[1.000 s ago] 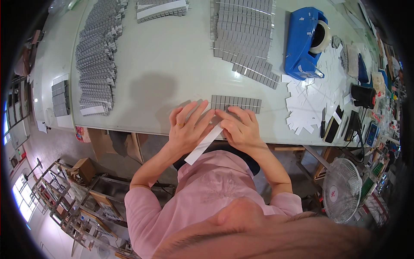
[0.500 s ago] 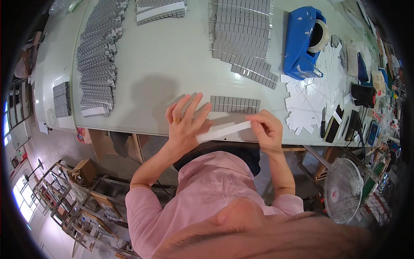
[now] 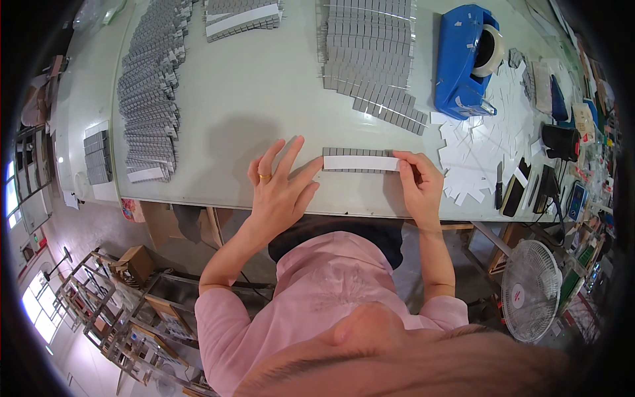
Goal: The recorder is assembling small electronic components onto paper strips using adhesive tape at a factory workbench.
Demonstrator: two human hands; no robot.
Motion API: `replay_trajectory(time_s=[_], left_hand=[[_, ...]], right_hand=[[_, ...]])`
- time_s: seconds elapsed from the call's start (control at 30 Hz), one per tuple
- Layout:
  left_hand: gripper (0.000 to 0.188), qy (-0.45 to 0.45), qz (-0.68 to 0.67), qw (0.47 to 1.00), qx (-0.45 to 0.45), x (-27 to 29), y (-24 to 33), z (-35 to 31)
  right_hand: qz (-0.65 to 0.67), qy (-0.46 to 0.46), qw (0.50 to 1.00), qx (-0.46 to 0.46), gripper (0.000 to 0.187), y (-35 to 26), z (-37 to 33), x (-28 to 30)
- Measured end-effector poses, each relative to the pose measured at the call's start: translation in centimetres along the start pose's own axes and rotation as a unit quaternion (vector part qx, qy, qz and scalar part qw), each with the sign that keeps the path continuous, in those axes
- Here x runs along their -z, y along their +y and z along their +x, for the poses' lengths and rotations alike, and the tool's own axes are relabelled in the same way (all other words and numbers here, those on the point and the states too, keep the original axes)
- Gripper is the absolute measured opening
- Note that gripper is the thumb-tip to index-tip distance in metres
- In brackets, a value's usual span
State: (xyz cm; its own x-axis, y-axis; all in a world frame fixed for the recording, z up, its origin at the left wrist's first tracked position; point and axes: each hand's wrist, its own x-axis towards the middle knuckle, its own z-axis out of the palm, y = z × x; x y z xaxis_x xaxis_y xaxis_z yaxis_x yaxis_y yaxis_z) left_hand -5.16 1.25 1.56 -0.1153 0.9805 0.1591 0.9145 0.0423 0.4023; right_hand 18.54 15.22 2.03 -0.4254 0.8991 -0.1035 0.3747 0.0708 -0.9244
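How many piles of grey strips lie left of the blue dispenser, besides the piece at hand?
4: far-left pile, long left pile, top-middle pile, and fanned pile nearest the blue dispenser. The picture's edge may hide more.

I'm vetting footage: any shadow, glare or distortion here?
Head view: a soft shadow lies on the table beyond the left hand; head view: the lower-left window is washed out; head view: the table's near edge bends slightly and the picture's corners go black; head view: the white strip at the right hand looks fairly sharp.
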Motion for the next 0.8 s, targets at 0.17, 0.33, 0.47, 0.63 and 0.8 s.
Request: replay_trajectory(time_s=[0.17, 0.33, 0.47, 0.63, 0.8], left_hand=[[0.033, 0.005, 0.005, 1.0, -0.008, -0.06, -0.15, -0.13], [0.034, -0.001, 0.011, 1.0, -0.013, 0.02, -0.14, -0.18], [0.035, 0.001, 0.016, 1.0, -0.018, 0.07, -0.19, -0.16], [0.036, 0.002, 0.032, 0.999, -0.026, 0.1, -0.1, -0.07], [0.041, 0.022, 0.088, 0.995, -0.049, -0.34, 0.03, -0.18]], right_hand=[[-0.003, 0.002, 1.0, -0.009, 0.017, 0.02, -0.1, 0.02], [0.004, 0.006, 1.0, -0.007, 0.017, -0.02, -0.28, -0.13], [0.012, 0.006, 1.0, -0.009, 0.017, -0.11, -0.29, -0.24], [0.013, 0.007, 1.0, -0.009, 0.017, -0.01, -0.35, -0.26], [-0.008, 0.016, 1.0, -0.001, 0.016, 0.02, -0.36, -0.12]])
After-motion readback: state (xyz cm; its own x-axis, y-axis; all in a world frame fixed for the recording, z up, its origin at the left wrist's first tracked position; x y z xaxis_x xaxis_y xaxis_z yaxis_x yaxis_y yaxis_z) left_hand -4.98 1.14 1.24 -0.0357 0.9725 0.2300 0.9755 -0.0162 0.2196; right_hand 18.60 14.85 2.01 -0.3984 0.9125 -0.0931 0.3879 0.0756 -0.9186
